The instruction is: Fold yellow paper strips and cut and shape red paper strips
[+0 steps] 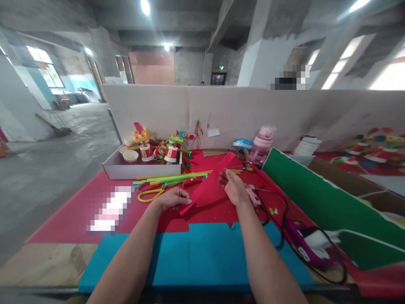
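A long red strip [207, 183] slants upward to the right above the red-covered table. My left hand [176, 198] pinches its lower end between thumb and fingers. Beside the strip's right edge is my right hand [232, 185], its fingers curled and smeared; whether they hold anything is unclear. Yellow-handled scissors [151, 194] lie just left of my left hand. Behind them are green and orange strips [177, 179]. A pink tool [253, 196] with a dark cord rests right of my right hand. Blue sheets [196, 257] lie beneath my forearms.
A white box [142, 171] at the back left holds paper cups and colourful figures. A pink bottle [262, 143] stands at the back. On the right are a green panel [316, 202], a purple box [308, 249] and looping cords. A pale partition [164, 105] runs behind the table.
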`<state>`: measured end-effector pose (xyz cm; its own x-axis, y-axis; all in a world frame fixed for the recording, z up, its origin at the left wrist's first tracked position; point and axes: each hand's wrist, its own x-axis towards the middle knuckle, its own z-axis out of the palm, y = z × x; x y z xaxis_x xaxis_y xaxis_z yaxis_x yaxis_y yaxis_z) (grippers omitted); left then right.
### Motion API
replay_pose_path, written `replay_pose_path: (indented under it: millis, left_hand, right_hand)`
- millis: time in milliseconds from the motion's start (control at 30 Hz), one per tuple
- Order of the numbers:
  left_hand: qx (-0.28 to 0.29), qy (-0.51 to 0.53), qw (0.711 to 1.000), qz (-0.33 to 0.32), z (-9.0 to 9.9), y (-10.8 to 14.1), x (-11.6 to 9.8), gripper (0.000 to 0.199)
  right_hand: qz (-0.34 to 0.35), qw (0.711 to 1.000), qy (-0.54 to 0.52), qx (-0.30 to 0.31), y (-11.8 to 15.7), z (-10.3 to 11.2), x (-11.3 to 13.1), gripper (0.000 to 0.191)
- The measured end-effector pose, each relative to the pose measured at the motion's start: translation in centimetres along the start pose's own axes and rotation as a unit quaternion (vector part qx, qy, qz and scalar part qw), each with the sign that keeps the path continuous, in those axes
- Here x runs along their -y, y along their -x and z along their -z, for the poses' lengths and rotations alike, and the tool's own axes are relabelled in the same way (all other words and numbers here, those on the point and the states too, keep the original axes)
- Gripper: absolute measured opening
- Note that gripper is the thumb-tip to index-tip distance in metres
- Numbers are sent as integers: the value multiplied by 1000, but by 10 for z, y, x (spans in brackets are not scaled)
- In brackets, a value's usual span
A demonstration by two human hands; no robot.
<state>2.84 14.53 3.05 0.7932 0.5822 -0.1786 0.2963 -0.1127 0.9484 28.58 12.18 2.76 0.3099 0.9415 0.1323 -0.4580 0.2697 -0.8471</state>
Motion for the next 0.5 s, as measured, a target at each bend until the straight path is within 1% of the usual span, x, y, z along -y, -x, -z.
replay_pose_path:
  millis: [67,100,133,167,200,233,267,300,333,367,400,433,500]
  left_hand:
    - [-4,-12,1000,-3,-4,-4,1,43]
    - [-5,-19,1000,-7,-5,-5,2,43]
    - [-17,-24,999,-13,-4,-6,1,42]
    - [-46,-26,998,-20,-2,-6,1,41]
    - [-96,-27,995,-27,3,-6,1,40]
    - [-164,-34,985,-34,9,-5,1,40]
    - [-241,-54,968,-38,16,-4,1,39]
    - [-315,-87,944,-37,24,-3,1,37]
    - [-373,-138,917,-30,33,-1,2,33]
    - [-407,-201,891,-17,40,0,3,28]
    - [-421,-264,868,0,46,1,4,22]
    - [-418,-321,850,18,51,1,4,19]
    - [-396,-401,825,55,55,-1,6,17]
  right_hand:
    - [-63,995,35,71,7,-10,-8,36]
    - [-85,991,47,88,10,-13,-12,35]
    - [-104,989,54,91,12,-16,-16,35]
    - [-121,988,56,83,14,-18,-19,34]
    - [-137,986,55,71,15,-19,-21,34]
    - [-153,985,56,60,15,-19,-23,33]
    - [-169,982,58,56,15,-20,-24,31]
    - [-185,979,63,58,16,-20,-24,30]
    - [-199,975,69,65,17,-21,-25,29]
    - [-210,972,75,75,18,-23,-26,28]
    - [-219,968,82,88,19,-24,-27,27]
    - [-226,965,89,103,21,-26,-28,26]
    - [-233,958,102,129,24,-30,-32,27]
